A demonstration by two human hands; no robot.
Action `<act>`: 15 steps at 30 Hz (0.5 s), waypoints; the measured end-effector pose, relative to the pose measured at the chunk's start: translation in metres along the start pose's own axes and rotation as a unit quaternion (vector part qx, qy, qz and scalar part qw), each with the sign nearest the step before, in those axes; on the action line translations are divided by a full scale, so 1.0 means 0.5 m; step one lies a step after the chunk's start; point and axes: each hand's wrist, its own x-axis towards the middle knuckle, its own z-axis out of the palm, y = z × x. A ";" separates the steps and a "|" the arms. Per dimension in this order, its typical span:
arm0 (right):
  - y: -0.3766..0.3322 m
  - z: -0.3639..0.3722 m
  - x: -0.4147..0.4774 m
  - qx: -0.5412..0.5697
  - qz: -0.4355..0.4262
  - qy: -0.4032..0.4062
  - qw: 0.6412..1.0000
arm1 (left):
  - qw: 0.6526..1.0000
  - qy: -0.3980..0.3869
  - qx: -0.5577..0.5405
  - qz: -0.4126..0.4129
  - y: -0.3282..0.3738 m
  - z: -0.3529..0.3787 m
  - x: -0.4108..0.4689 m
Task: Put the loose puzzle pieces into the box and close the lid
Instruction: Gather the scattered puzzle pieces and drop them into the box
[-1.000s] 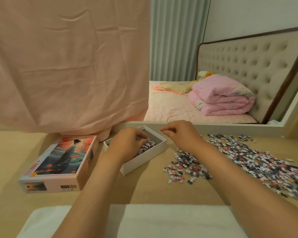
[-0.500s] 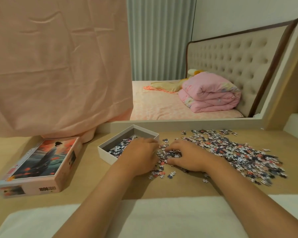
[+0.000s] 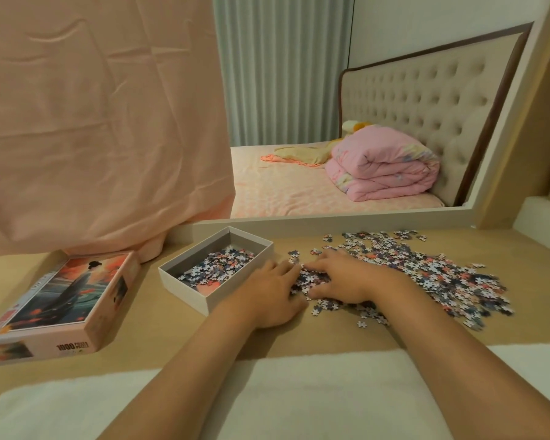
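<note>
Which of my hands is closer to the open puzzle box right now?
Left. The left hand lies right beside the box's right wall; the right hand is farther right, on the loose pieces.

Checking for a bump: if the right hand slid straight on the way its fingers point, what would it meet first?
Probably the left hand, just past the few loose pieces between the hands; the box lies beyond.
</note>
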 end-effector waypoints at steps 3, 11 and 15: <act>-0.008 -0.003 -0.005 0.011 -0.007 0.023 1.000 | 0.998 0.036 -0.046 -0.006 0.001 0.004 0.010; -0.022 -0.006 -0.014 0.048 -0.027 0.097 0.994 | 0.988 0.095 -0.122 -0.029 0.006 -0.020 0.025; -0.025 0.001 -0.012 0.067 -0.034 0.121 0.990 | 0.970 0.145 -0.189 -0.043 0.002 -0.015 0.020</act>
